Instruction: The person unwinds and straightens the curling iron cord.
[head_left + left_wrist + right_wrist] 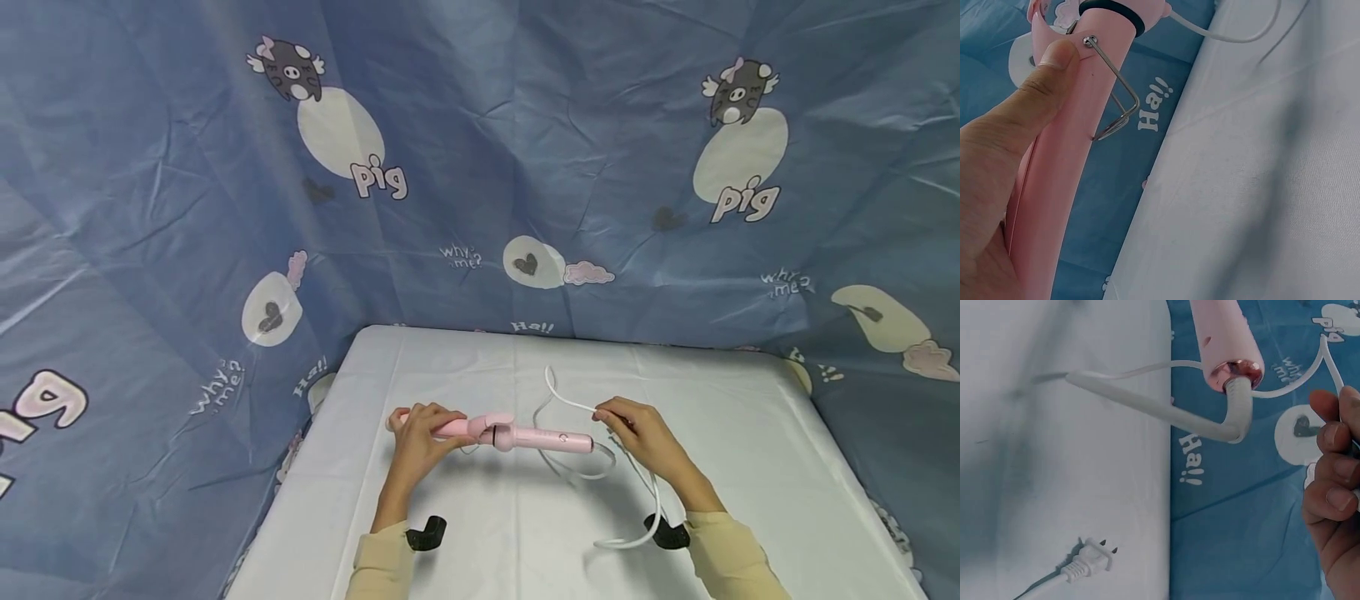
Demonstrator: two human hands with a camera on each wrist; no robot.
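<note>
A pink curling iron [517,433] lies across the middle of the white table [525,542]. My left hand [418,432] grips its barrel end, with the thumb [1047,75] pressed beside the clamp and a bent wire stand [1119,103] folded out below. My right hand [633,429] pinches the white cord [633,542] just right of the handle. In the right wrist view the curled fingers [1335,487] hold the cord [1147,406], which bends out of the handle's rose-gold end [1235,369]. The plug [1088,561] lies loose on the table.
A blue sheet printed with pigs and hearts [525,167] hangs behind and around the table. Black wrist camera mounts [427,533] show at both forearms. The cord loops over the table between the iron and my right arm.
</note>
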